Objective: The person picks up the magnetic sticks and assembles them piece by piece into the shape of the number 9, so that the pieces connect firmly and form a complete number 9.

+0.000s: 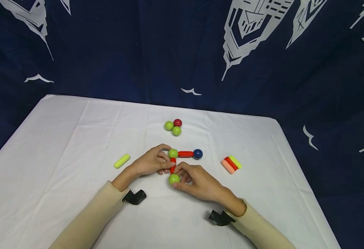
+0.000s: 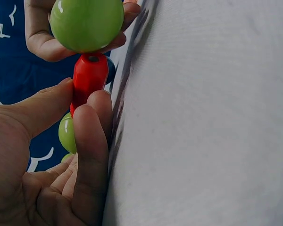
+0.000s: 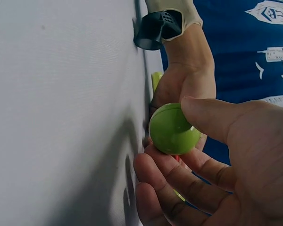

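Observation:
Between its thumb and fingers my left hand (image 1: pixel 152 160) pinches a red rod (image 2: pixel 88 75), whose near end shows a small dark spot. A green ball (image 3: pixel 173 129) is held by my right hand (image 1: pixel 202 183), thumb on one side and fingertips on the other. That ball is right at the rod's near end; whether they touch cannot be told. At the rod's far end sits another green ball (image 1: pixel 173 153), beside my left fingertips. From there a second red rod (image 1: pixel 185 154) runs right to a dark blue ball (image 1: pixel 198 154).
Two green balls (image 1: pixel 176 131) and a red ball (image 1: pixel 177 122) cluster farther back on the white cloth (image 1: pixel 76 138). A yellow-green rod (image 1: pixel 121 161) lies at left. Right of the hands, an orange rod (image 1: pixel 227 166), a red rod (image 1: pixel 230 163) and a yellow-green rod (image 1: pixel 235 161) lie side by side.

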### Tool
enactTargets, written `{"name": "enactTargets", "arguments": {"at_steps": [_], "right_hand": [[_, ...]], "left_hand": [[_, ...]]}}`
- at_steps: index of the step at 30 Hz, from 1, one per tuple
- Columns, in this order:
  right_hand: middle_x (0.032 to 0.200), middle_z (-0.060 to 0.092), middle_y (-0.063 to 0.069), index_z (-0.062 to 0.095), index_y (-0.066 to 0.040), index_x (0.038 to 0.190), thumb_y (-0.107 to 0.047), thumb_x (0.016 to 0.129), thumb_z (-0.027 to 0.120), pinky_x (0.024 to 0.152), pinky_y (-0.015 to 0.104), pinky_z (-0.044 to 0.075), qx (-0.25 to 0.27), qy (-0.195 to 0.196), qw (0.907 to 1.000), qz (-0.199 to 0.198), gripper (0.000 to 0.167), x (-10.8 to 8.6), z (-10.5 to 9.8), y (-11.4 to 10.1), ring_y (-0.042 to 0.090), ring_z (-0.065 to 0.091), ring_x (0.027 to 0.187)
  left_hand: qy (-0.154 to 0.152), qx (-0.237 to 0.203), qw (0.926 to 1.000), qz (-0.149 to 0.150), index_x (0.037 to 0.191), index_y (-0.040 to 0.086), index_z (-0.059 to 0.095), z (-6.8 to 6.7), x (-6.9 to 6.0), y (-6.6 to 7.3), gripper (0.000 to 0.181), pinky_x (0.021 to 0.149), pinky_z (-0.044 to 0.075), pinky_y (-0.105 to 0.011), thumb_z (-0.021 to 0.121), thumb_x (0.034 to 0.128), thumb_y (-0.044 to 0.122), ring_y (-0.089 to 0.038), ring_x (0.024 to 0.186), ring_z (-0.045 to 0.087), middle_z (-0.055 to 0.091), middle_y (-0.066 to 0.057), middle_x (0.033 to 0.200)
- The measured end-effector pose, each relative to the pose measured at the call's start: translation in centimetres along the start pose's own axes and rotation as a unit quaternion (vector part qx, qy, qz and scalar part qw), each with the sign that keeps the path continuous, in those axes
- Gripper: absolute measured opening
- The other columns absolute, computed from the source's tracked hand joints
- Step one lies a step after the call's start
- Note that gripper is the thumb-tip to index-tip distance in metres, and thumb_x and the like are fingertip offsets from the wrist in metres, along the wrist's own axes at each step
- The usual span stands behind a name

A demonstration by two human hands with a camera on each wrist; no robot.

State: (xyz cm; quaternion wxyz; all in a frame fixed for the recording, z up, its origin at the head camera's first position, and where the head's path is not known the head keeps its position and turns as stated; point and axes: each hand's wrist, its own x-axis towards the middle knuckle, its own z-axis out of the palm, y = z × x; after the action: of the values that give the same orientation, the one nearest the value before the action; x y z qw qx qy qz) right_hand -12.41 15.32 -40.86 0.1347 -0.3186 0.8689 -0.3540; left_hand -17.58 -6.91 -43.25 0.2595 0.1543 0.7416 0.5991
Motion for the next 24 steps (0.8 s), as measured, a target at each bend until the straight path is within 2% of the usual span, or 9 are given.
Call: {"name": "enactTargets", "arguments": {"at_steps": [11, 24], "right_hand": [[0.102, 0.069, -0.005, 0.059, -0.013, 0.112, -0.029, 0.091, 0.075, 0.074, 0.024, 0.054, -0.03, 0.02, 0.9993, 0.01, 0.031, 0.18, 0.44, 0.06, 0.003, 0.063, 0.077], [0.104, 0.069, -0.007, 0.058, -0.016, 0.116, -0.032, 0.092, 0.074, 0.075, 0.025, 0.054, -0.03, 0.014, 0.9993, 0.015, 0.033, 0.16, 0.36, 0.27, 0.002, 0.063, 0.079]], "left_hand": [[-0.002, 0.002, 1.0, -0.004, 0.142, -0.001, 0.038, -0.02, 0.03, 0.07, 0.061, 0.062, 0.055, -0.026, 0.072, 0.0928, 0.014, -0.014, 0.069, 0.066, 0.069, -0.01, 0.095], [0.005, 0.002, 1.0, -0.004, 0.142, 0.001, 0.04, 0.1, -0.05, 0.2, 0.06, 0.061, 0.055, -0.027, 0.072, 0.0925, 0.013, -0.015, 0.069, 0.065, 0.069, -0.009, 0.094]]}}
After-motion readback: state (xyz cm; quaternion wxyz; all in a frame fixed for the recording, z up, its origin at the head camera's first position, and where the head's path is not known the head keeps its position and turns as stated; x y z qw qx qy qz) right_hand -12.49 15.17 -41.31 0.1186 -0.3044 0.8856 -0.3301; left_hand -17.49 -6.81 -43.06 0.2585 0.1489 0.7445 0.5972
